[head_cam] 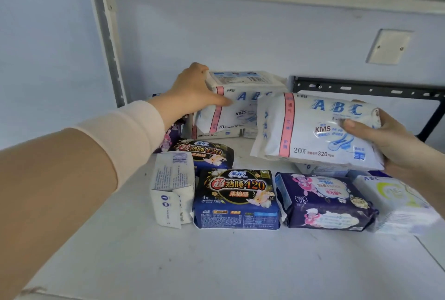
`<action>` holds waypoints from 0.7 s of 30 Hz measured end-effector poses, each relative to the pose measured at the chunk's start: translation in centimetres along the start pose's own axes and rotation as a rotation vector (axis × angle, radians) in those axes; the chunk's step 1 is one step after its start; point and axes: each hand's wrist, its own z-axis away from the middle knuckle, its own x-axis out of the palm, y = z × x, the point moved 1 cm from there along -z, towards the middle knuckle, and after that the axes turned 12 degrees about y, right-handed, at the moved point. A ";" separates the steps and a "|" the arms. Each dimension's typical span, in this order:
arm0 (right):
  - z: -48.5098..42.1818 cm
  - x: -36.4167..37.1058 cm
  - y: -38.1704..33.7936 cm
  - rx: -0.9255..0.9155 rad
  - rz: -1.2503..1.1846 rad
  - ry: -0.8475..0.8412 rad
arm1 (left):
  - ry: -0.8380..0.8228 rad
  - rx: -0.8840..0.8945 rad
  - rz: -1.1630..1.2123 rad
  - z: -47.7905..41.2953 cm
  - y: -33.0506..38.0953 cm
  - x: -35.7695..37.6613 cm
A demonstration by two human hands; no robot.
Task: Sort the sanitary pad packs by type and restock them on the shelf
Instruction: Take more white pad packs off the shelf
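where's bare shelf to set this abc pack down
Widest bare shelf is the front strip, before the dark blue 420 pack and purple pack. Another patch lies left of the upright white pack. The back, around the ABC stack, is crowded.

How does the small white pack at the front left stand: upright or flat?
Upright. The white pack stands on a narrow side, rising above the flat dark pack beside it.

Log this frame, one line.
left hand grips back ABC pack | right hand holds second ABC pack above shelf
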 end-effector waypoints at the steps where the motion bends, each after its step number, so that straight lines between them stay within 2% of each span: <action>1: 0.8 -0.2 -0.4 -0.006 -0.006 -0.002 | 0.002 -0.029 0.025 0.4 0.1 -0.7; 6: 5.5 -0.4 -2.3 0.014 -0.011 0.002 | -0.099 -0.172 0.153 3.0 -0.4 -4.6; 10: 9.6 0.4 -3.3 0.036 0.001 -0.001 | -0.198 -0.196 0.269 5.7 -0.5 -8.4; 21: 20.3 2.5 -6.4 0.028 0.007 -0.061 | -0.230 -0.233 0.363 14.8 -0.3 -17.8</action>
